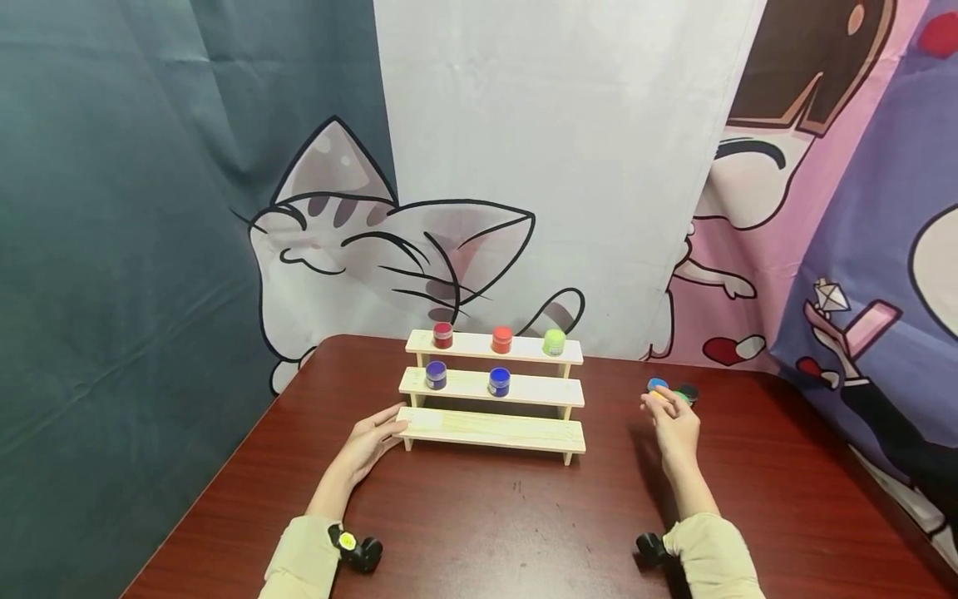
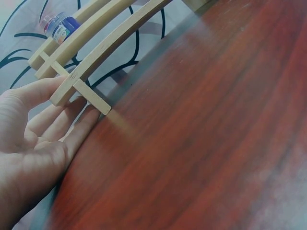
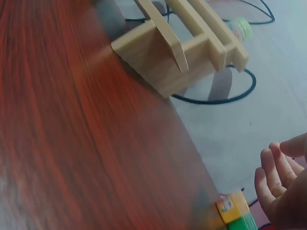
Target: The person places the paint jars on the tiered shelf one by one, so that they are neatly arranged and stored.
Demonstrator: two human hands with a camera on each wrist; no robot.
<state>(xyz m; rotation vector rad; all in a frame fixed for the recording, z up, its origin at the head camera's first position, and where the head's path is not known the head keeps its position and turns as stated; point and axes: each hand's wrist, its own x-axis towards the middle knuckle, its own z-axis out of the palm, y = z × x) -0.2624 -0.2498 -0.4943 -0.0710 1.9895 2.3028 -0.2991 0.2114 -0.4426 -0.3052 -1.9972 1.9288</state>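
Note:
A three-step wooden display rack [image 1: 490,428] stands on the table. My left hand [image 1: 372,441] grips the left end of its lowest board, thumb on top and fingers beneath. Dark red [image 1: 443,336], orange-red [image 1: 502,339] and light green [image 1: 554,342] paint jars stand on the top step. A violet-blue jar [image 1: 437,375] and a blue jar [image 1: 500,382] stand on the middle one. To the right, my right hand [image 1: 676,428] hovers by a cluster of jars, its fingers loosely bent with nothing seen between them. A yellow jar [image 3: 232,208] and a green jar [image 3: 242,223] show below it.
Also in the right cluster are a blue-topped jar [image 1: 658,384] and a dark jar [image 1: 689,391], partly hidden by the hand and other jars. The reddish-brown table [image 1: 509,532] ends at a printed cloth backdrop [image 1: 569,166] close behind the rack.

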